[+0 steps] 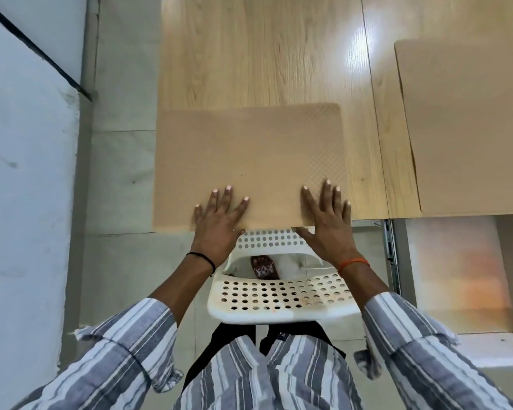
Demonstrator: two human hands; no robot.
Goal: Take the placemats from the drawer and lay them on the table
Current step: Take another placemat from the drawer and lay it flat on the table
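- A mat (pixel 249 164) is pressed flat onto the bench (pixel 249 54) by both hands; its near edge overhangs the bench edge slightly, as does its left side.
- The left hand (pixel 219 223) and right hand (pixel 326 220) are laid on it with fingers straight, thumbs tucked at the near edge; nothing is grasped.
- A second mat (pixel 468 128) is already laid well to the right of the grip.
- The drawer (pixel 456 273) is seen open below that mat; any mats left cannot be told.
- Bare bench is left beyond the fingertips; a chair (pixel 279 300) is stood just beneath the wrists.
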